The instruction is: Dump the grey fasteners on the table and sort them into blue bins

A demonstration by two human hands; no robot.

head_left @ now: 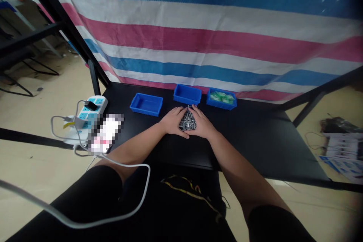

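Observation:
A heap of small grey metal parts (187, 121) lies on the black table (255, 143). My left hand (171, 121) rests flat against the heap's left side. Against the right side lies my right hand (202, 124). Both hands cup the heap between them, fingers together and tips nearly meeting at its far end. Neither hand lifts anything.
Three blue trays stand along the table's back: a left tray (146, 104), a middle tray (187, 94), and a right tray (221, 98) with green-white contents. A white power strip (90, 110) with cables and a blurred object lie at the table's left edge. A striped tarp hangs behind.

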